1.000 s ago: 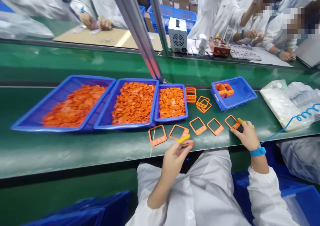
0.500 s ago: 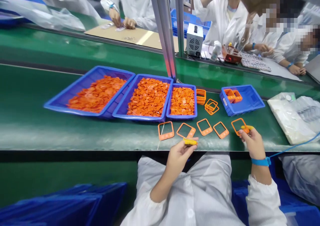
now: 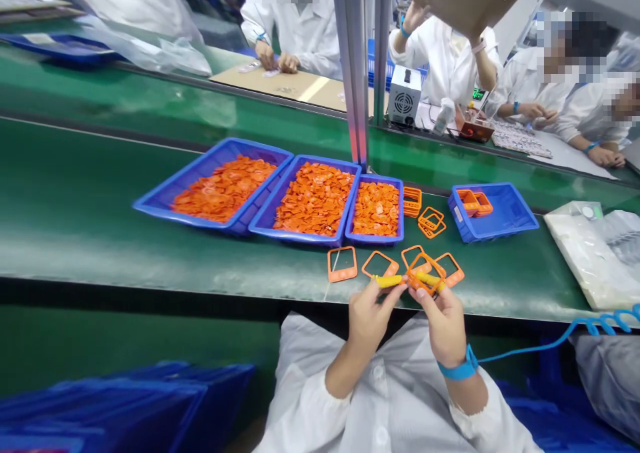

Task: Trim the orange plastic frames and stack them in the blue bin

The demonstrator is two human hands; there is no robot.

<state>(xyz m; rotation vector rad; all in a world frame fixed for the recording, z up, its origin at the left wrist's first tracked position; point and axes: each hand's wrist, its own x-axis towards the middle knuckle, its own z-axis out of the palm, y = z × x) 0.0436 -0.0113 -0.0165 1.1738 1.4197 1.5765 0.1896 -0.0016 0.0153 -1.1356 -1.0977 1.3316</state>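
Above the table's front edge my right hand [image 3: 447,319] pinches an orange plastic frame [image 3: 436,263], held tilted. My left hand [image 3: 370,309] meets it at the frame's near left corner, thumb and fingertips pressed together. Whatever sits between those left fingertips is too small to make out. Yellow finger covers show on both hands. Just beyond them several like frames lie in a row, among them a leftmost frame [image 3: 343,277] and a rightmost frame [image 3: 455,279]; the held one partly covers those behind it.
Blue trays hold small orange pieces: a left tray [image 3: 150,207], a middle tray [image 3: 260,229] and a small tray [image 3: 401,219]. Stacked frames [image 3: 413,201] and loose frames [image 3: 431,223] lie beside them. Another blue tray [image 3: 510,216] contains frames. A blue coiled cord [image 3: 595,325] trails from my right wrist.
My right hand has come left with the orange frame, from the row's right end to my left hand. Both hands now meet at the frame. The camera view has shifted slightly.
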